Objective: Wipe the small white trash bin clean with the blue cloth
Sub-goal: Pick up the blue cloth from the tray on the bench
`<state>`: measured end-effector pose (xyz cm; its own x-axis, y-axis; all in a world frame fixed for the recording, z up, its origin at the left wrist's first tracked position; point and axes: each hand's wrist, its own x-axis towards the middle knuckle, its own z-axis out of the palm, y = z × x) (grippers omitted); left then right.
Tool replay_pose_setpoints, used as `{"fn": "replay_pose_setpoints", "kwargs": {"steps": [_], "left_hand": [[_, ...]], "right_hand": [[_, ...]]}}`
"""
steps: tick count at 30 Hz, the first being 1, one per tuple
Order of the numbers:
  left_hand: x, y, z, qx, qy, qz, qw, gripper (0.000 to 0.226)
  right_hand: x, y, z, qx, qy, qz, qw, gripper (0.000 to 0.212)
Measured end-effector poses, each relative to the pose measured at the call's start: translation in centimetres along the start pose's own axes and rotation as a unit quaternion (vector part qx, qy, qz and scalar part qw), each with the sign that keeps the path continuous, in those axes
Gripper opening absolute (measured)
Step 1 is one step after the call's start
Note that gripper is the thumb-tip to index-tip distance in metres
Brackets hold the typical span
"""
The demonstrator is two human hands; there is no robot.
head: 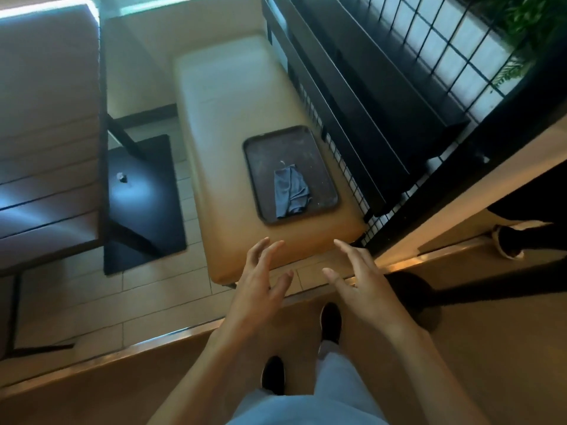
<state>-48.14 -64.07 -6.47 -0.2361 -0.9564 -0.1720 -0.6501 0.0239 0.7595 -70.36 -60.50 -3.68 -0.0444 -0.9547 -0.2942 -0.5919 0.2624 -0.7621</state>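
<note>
A crumpled blue cloth (291, 191) lies on a dark brown tray (260, 161) that sits on a tan cushioned bench (224, 118). My left hand (260, 280) and my right hand (359, 277) are both held out in front of me, fingers spread and holding nothing, above the near end of the bench and short of the tray. No small white trash bin shows in this view.
A black wire grid partition (352, 167) with dark shelves runs along the bench's right side. A table with a black base plate (141, 204) stands left. A raised step edge (122, 351) crosses the tiled floor by my feet. Another person's shoe (506, 240) is at the right.
</note>
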Motion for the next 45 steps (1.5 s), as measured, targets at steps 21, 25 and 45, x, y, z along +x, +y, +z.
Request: {"fn": "replay_pose_setpoints", "kwargs": {"steps": [21,25,45], "left_hand": [[21.4,-0.2,3.8,0.023,0.042,-0.113,0.992,0.054],[27.3,-2.4,3.5,0.042,0.024,-0.110,0.993,0.054],[48.8,-14.8,9.2,0.149,-0.088,-0.175,0.969,0.047]], "right_hand": [[26.7,1.1,-2.5,-0.065,-0.089,-0.009,0.994,0.058],[32.4,1.7,-0.9,-0.072,-0.091,0.017,0.993,0.056],[55.3,9.1,9.4,-0.202,-0.111,0.012,0.973,0.049]]}}
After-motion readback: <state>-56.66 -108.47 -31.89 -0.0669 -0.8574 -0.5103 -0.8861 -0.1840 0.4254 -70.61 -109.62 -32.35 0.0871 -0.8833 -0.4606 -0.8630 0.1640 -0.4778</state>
